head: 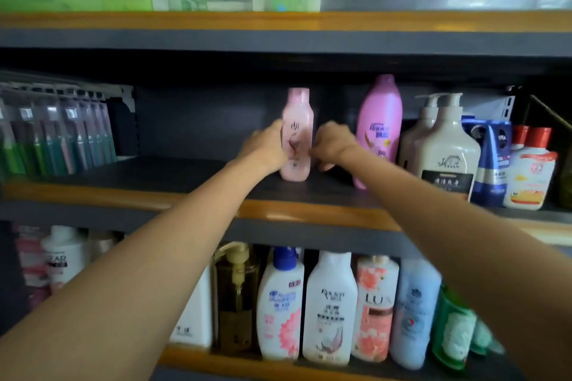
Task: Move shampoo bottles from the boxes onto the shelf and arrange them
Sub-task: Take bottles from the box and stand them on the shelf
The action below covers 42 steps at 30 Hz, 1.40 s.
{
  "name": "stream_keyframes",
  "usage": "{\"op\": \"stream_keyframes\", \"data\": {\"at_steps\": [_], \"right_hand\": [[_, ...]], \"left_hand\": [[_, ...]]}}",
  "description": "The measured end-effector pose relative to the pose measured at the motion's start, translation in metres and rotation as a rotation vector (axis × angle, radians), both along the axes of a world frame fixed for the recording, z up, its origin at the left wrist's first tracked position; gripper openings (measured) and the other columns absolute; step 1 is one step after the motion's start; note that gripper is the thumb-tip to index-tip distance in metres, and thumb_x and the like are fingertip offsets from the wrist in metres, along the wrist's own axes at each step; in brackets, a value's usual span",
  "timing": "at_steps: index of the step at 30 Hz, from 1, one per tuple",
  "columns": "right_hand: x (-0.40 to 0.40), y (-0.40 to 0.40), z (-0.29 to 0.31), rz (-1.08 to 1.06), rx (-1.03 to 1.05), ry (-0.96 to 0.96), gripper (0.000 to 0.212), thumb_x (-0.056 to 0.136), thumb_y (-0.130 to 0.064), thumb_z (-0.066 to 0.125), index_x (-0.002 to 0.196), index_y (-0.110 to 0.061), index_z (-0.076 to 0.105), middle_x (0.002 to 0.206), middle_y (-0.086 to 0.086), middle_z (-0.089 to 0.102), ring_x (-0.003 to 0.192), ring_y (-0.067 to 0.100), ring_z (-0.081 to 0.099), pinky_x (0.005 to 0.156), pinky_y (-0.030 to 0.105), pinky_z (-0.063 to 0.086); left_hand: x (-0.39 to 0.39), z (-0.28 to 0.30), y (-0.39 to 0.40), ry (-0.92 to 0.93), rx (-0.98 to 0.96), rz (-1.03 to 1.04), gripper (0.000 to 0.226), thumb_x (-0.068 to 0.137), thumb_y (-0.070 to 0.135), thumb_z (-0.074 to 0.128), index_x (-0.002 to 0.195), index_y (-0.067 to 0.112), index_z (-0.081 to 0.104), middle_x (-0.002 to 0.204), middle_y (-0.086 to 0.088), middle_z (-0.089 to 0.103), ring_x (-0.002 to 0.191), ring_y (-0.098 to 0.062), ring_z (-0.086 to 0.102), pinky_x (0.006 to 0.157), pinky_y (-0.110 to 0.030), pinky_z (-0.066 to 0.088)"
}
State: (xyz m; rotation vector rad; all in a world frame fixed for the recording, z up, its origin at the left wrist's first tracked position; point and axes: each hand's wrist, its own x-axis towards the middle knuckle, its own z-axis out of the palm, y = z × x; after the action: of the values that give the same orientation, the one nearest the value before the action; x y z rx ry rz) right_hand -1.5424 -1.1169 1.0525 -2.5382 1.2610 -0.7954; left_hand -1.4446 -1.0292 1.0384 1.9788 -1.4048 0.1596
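Gripping 1 pink bottle (pixel 296 133) w/ left hand (pixel 266 148) upright.

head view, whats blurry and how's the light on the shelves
Head view: both hands, left and right, and the pale pink bottle are motion-smeared; the picture's edges smear too; the recess above the middle shelf sits in deep shadow; wide-angle bending curves the shelf fronts.

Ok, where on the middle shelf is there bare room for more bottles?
Bare shelf runs between the toothbrush packs and the pale pink bottle. Right of the magenta bottle, the pump bottles stand crowded.
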Motion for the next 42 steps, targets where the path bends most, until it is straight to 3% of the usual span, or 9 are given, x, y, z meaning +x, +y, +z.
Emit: {"op": "stream_keyframes", "data": {"at_steps": [4,6,8,12,17,23,33,39,42], "right_hand": [[-0.068,0.055,-0.019,0.251,-0.217,-0.297,0.014,0.082,-0.002,0.048,0.086,-0.008,0.059,0.075,0.012,0.07,0.06,0.013,0.069,0.067,0.028,0.058],[-0.104,0.087,-0.045,0.273,-0.304,-0.22,0.017,0.078,-0.008,0.046,0.086,-0.003,0.059,0.065,0.006,0.066,0.05,0.006,0.062,0.058,0.017,0.05],[-0.131,0.106,-0.088,0.247,-0.294,-0.071,0.023,0.073,-0.015,0.045,0.084,-0.002,0.061,0.067,0.008,0.069,0.054,0.013,0.062,0.064,0.027,0.049],[-0.167,0.129,-0.205,0.29,-0.03,0.198,0.014,0.082,-0.012,0.056,0.088,-0.002,0.065,0.078,0.011,0.071,0.07,0.025,0.066,0.07,0.028,0.049],[-0.187,0.153,-0.341,0.446,0.439,0.922,0.021,0.092,-0.018,0.05,0.103,-0.008,0.064,0.102,0.008,0.066,0.093,0.023,0.063,0.078,0.03,0.05],[-0.191,0.161,-0.432,0.632,0.501,1.172,0.029,0.093,-0.021,0.052,0.121,-0.013,0.054,0.122,0.005,0.056,0.098,0.022,0.054,0.073,0.027,0.039],[-0.168,0.182,-0.466,0.697,0.531,1.53,0.068,0.077,-0.045,0.071,0.131,-0.01,0.05,0.128,0.007,0.055,0.114,0.023,0.054,0.088,0.028,0.042],[-0.162,0.182,-0.427,0.687,0.437,1.238,0.074,0.075,-0.025,0.075,0.138,-0.014,0.039,0.136,0.007,0.045,0.116,0.027,0.052,0.094,0.035,0.047],[-0.146,0.169,-0.358,0.693,0.379,1.19,0.055,0.071,-0.033,0.075,0.119,-0.018,0.053,0.111,-0.001,0.053,0.101,0.023,0.056,0.082,0.031,0.05]], "left_hand": [[-0.05,-0.037,0.046,-0.261,-0.438,-0.19,0.037,0.086,0.002,0.043,0.12,0.013,0.054,0.113,-0.006,0.06,0.103,-0.025,0.056,0.082,-0.037,0.047],[-0.077,-0.072,0.066,-0.278,-0.464,-0.354,0.034,0.082,0.004,0.042,0.113,0.007,0.054,0.103,-0.006,0.063,0.095,-0.026,0.057,0.074,-0.039,0.047],[-0.098,-0.119,0.081,-0.212,-0.409,-0.462,0.033,0.079,0.004,0.042,0.11,0.003,0.053,0.096,-0.007,0.064,0.089,-0.028,0.059,0.071,-0.043,0.048],[-0.124,-0.226,0.108,-0.126,0.019,-0.537,0.035,0.085,0.007,0.048,0.12,0.006,0.05,0.105,-0.01,0.062,0.097,-0.028,0.057,0.074,-0.032,0.041],[-0.125,-0.327,0.136,-0.162,0.778,-0.678,0.026,0.094,0.017,0.046,0.118,0.013,0.054,0.119,-0.001,0.051,0.114,-0.02,0.044,0.089,-0.032,0.044],[-0.123,-0.383,0.17,-0.049,1.044,-0.678,0.022,0.095,0.017,0.044,0.112,0.012,0.058,0.11,-0.008,0.057,0.097,-0.024,0.056,0.08,-0.037,0.048],[-0.112,-0.42,0.166,0.017,1.119,-0.593,0.02,0.093,0.017,0.044,0.105,0.012,0.059,0.104,-0.008,0.059,0.086,-0.022,0.056,0.069,-0.035,0.044],[-0.119,-0.405,0.163,0.145,1.175,-0.745,0.05,0.084,0.039,0.065,0.126,0.016,0.048,0.121,-0.001,0.055,0.1,-0.016,0.054,0.077,-0.027,0.043],[-0.119,-0.374,0.153,0.323,1.037,-0.73,0.053,0.08,0.037,0.07,0.124,0.015,0.052,0.122,-0.001,0.058,0.103,-0.018,0.056,0.081,-0.03,0.048]]}}
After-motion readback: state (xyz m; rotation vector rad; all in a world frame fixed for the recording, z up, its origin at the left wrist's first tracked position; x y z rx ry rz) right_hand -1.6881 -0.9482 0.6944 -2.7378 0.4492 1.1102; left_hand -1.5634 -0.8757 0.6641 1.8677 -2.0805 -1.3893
